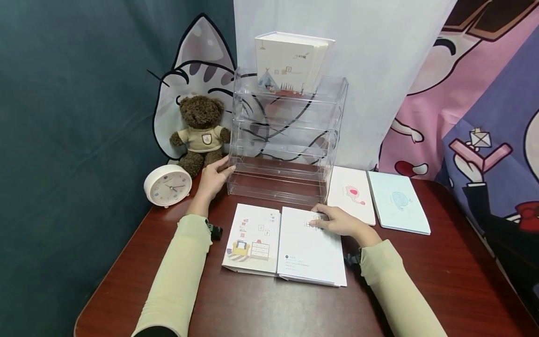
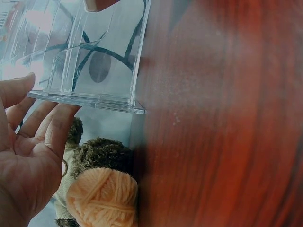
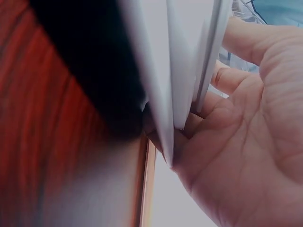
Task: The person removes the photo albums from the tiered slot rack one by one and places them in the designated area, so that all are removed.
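A clear tiered acrylic rack (image 1: 282,140) stands at the back of the table. My left hand (image 1: 214,178) holds its left side; in the left wrist view the thumb (image 2: 19,90) lies on one face of the side panel and the fingers reach behind it. My right hand (image 1: 341,220) grips the upper right edge of a white book (image 1: 311,252). Several white layers spread apart at that edge in the right wrist view, with the fingers round them. Beside the book's left edge lies a white cover with a yellow armchair drawing (image 1: 252,238).
A thick white book (image 1: 282,65) stands on the rack's top tier. To the rack's left are a brown teddy bear (image 1: 202,131) and a white round alarm clock (image 1: 168,185). A white notebook (image 1: 351,192) and a pale blue notebook (image 1: 397,201) lie at the right.
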A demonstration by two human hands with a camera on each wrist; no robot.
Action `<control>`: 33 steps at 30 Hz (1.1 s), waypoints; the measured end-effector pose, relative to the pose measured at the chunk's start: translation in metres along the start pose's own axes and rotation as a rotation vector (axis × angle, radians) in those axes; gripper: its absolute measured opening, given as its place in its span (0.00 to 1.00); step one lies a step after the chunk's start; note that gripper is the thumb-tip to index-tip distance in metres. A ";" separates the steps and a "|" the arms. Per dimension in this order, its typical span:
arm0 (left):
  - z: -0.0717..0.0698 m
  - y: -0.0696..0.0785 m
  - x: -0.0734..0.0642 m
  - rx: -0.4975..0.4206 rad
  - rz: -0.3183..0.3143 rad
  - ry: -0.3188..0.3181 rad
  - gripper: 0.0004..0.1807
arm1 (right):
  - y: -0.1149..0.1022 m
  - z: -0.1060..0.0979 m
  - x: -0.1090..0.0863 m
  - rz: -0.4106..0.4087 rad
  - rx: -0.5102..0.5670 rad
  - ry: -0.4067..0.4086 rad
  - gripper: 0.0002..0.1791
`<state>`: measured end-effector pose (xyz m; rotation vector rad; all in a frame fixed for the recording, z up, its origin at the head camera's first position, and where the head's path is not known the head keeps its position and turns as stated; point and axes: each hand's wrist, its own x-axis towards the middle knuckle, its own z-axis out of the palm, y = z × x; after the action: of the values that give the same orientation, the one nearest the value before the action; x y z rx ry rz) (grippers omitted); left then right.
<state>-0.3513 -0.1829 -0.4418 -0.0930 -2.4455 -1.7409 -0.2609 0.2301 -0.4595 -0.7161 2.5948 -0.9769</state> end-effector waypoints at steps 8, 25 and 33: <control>0.001 -0.001 -0.004 -0.010 -0.001 0.013 0.30 | -0.005 0.005 -0.001 0.007 -0.038 -0.018 0.17; 0.002 0.001 -0.003 0.000 -0.020 0.012 0.30 | -0.009 0.006 -0.002 -0.046 -0.164 0.042 0.19; 0.001 0.001 -0.001 0.012 -0.001 0.018 0.31 | -0.007 0.004 0.000 -0.063 -0.180 0.063 0.19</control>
<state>-0.3501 -0.1817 -0.4416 -0.0736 -2.4431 -1.7200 -0.2563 0.2233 -0.4579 -0.8278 2.7563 -0.8020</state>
